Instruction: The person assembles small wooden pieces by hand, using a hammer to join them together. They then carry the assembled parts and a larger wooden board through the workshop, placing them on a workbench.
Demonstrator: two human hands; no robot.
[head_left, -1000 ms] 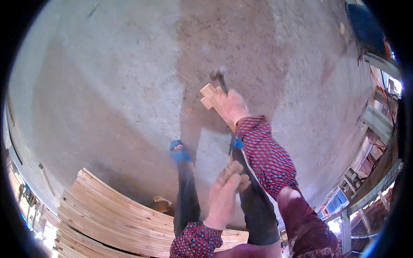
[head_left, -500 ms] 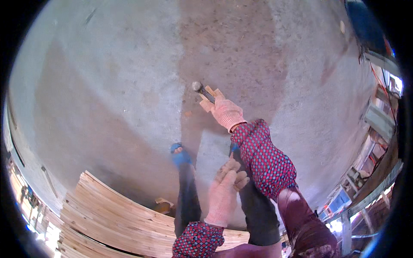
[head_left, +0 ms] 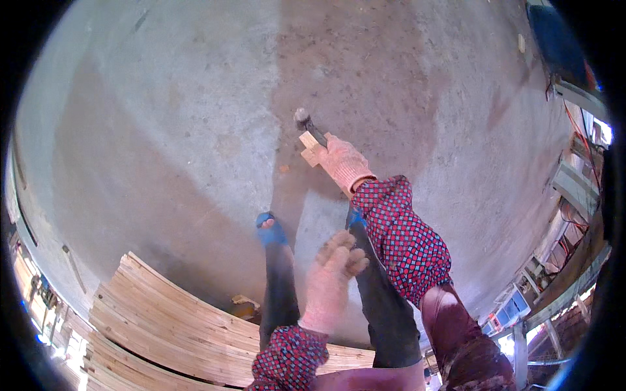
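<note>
In a pink knit glove, my right hand [head_left: 342, 159] reaches forward over the floor. It is closed around the dark handle of a hammer [head_left: 313, 129] with a rounded, worn grey head. Small flat pieces of pale wood [head_left: 308, 155] are gripped along with it, poking out past the fingers on the left side. My left hand [head_left: 331, 277], also gloved, hangs nearer my body above my legs. Its fingers are loosely bent and somewhat blurred, with a gap beside the thumb and no object visible in them.
A stack of long pale wooden boards [head_left: 176, 319] lies at the lower left. A small wood scrap [head_left: 242, 300] rests beside it. Blue footwear [head_left: 271, 231] shows on my feet. Bare concrete floor [head_left: 195, 117] spreads ahead. Metal framework and cables [head_left: 577, 182] line the right edge.
My right hand has shifted slightly, and the hammer head sits a bit farther forward; the wood pieces are angled differently. My left hand has moved a little left and forward.
</note>
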